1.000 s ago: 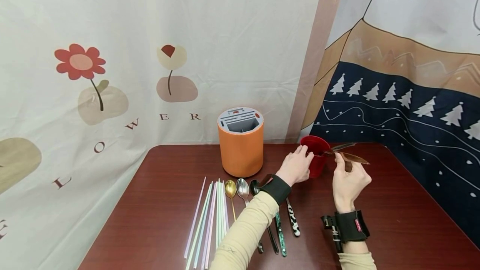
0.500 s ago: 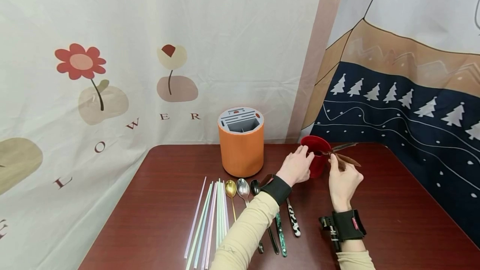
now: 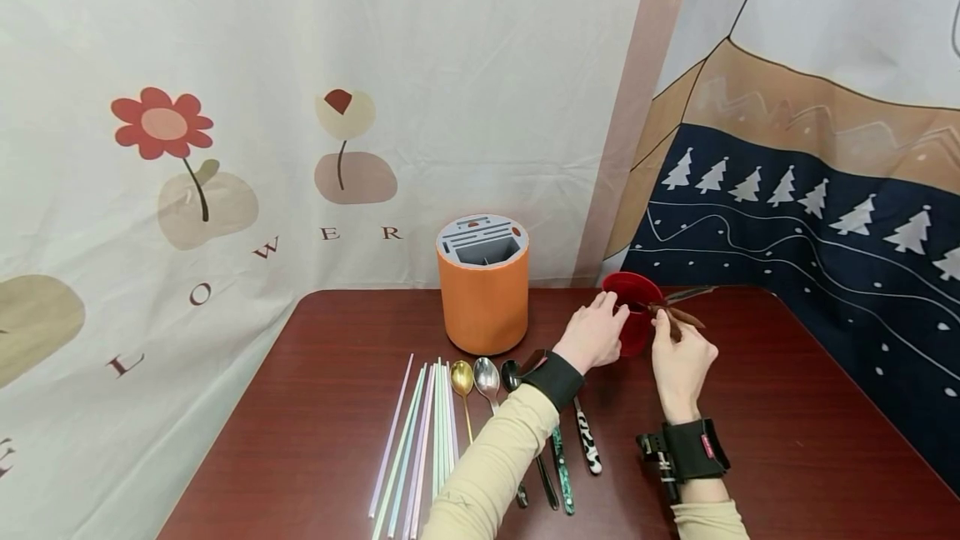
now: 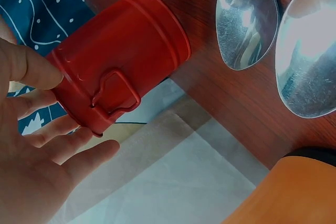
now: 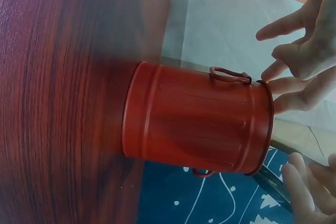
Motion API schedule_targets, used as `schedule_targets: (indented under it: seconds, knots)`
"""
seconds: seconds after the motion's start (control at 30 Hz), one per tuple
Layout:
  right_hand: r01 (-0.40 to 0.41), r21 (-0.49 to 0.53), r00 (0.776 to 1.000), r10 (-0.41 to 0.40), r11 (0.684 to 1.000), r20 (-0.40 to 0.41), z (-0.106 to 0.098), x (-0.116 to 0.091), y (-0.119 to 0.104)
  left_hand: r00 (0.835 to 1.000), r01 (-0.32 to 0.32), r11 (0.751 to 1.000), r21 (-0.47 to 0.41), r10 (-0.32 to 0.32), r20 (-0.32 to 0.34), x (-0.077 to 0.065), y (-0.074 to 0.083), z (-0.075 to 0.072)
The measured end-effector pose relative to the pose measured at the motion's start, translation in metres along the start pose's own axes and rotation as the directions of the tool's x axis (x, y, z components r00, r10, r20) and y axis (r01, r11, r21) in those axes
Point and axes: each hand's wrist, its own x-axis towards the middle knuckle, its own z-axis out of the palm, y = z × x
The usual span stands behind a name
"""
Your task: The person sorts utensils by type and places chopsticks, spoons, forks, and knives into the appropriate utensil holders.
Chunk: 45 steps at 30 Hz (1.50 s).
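A small red metal bucket with wire side handles stands at the back right of the table. My left hand holds its rim, thumb on the outer wall and fingertips at the mouth in the left wrist view. At the bucket's right side, my right hand pinches a slim brown, pointed utensil whose near end reaches the bucket's mouth. I cannot tell its exact kind. Behind it, a dark slender piece sticks out over the rim to the right. The bucket's inside is mostly hidden.
An orange round cutlery holder with a grey slotted top stands left of the bucket. Several pastel straws lie in front, beside a gold spoon, a silver spoon and patterned handles, partly under my left arm.
My right hand has moved left toward the bucket with the brown utensil, which now shows a shorter length past my fingers. My left hand stays at the rim.
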Motion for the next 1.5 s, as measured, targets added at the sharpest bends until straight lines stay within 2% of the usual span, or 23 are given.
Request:
schedule_targets:
  seconds: [0.23,0.67,0.83,1.03,1.17,1.27,1.37,1.43,1.5]
  knots:
    - [-0.001,-0.006,0.992,0.002,1.000,0.123,0.001,-0.002,0.005,1.000,0.005,1.000,-0.024,-0.005,0.008,0.000,0.002,0.001]
    - [-0.028,-0.038,0.987,0.034,0.999,0.158,-0.001,-0.002,0.004,1.000,0.008,1.000,-0.014,-0.008,0.005,0.000,0.001,-0.001]
    - [-0.051,-0.085,0.972,0.069,0.995,0.223,-0.003,-0.001,0.002,0.999,0.012,0.998,-0.054,-0.010,0.033,0.001,0.000,0.000]
    - [-0.031,-0.139,0.925,0.081,0.990,0.370,-0.005,-0.003,-0.001,0.994,0.042,0.983,-0.177,-0.023,0.106,0.000,-0.006,0.000]
    - [0.024,-0.158,0.890,0.051,0.987,0.453,-0.004,-0.005,0.000,0.994,0.047,0.977,-0.206,-0.026,0.105,-0.003,-0.014,-0.002]
    - [0.055,-0.187,0.854,0.050,0.981,0.518,-0.002,-0.007,0.000,0.999,0.036,0.972,-0.233,-0.029,0.033,-0.008,-0.022,-0.005]
    - [0.058,-0.213,0.808,0.080,0.975,0.584,0.000,-0.009,-0.001,0.995,0.010,0.965,-0.262,-0.035,-0.090,-0.014,-0.033,-0.014]
    - [0.047,-0.229,0.775,0.109,0.972,0.623,0.002,-0.010,-0.002,0.982,-0.013,0.961,-0.276,-0.040,-0.185,-0.017,-0.043,-0.022]
    - [0.041,-0.242,0.740,0.133,0.969,0.660,0.003,-0.012,-0.004,0.960,-0.027,0.960,-0.277,-0.052,-0.275,-0.021,-0.053,-0.032]
